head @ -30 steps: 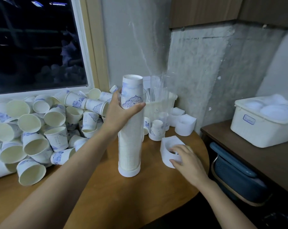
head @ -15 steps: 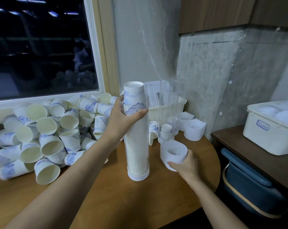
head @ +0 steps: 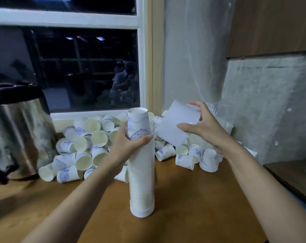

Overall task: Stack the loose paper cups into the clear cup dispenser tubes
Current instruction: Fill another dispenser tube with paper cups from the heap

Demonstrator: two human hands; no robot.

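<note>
At the centre of the head view, the clear dispenser tube (head: 142,181) stands upright on the bench (head: 192,204), its foot in a white collar; a nested cup stack (head: 137,120) fills it and rises above its rim, bottom end up; the left hand (head: 129,144) is clamped round the tube's upper part, thumb across the front, fingers curled behind. To the right of the tube's top, and apart from it, the right hand (head: 205,128) grips a white cap (head: 177,128), fingers and thumb curled on its far end; the cap is tilted, nearer end toward the tube; whether that end is the open one cannot be told. Behind the tube to the left, loose paper cups (head: 89,142) lie heaped, most on their sides; a smaller heap lies behind it to the right; farther left of the tube stands a metal urn (head: 17,134); a dark window (head: 85,71) is behind the tube, above the heap.

Step in hand, as judged: this tube looks full, and capping it is under way, the cap not yet on. The next move calls for turning the cap upright and in line with the stack, then lowering it over the protruding cups while the left hand holds the tube plumb; that hand would likely need to slide lower to free the rim. With so many cups loose, the task is well short of done.
</note>
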